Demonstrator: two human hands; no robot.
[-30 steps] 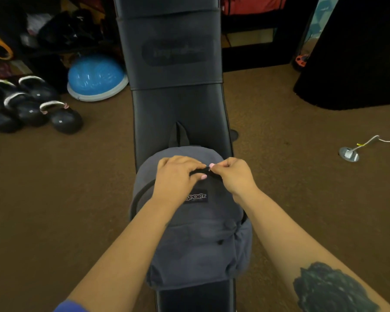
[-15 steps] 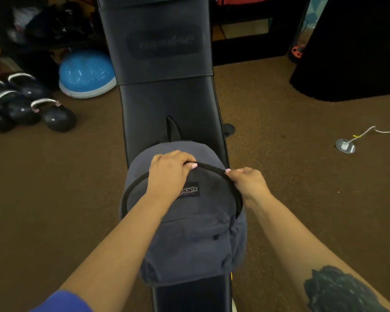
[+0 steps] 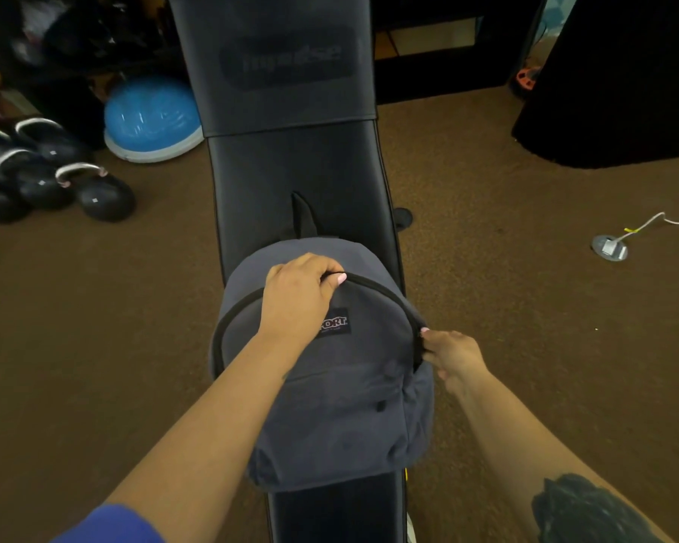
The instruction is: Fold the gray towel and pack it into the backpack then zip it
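Here, the backpack (image 3: 330, 370) is pinned by the clenched left hand (image 3: 296, 297); the zipper pull (image 3: 422, 339), seemingly pinched by the right hand (image 3: 453, 360), sits at the bench's (image 3: 302, 170) right edge.

A home gym: padded bench (image 3: 291, 166), kettlebells (image 3: 95, 190), blue balance ball (image 3: 151, 119), brown carpet (image 3: 95, 327).
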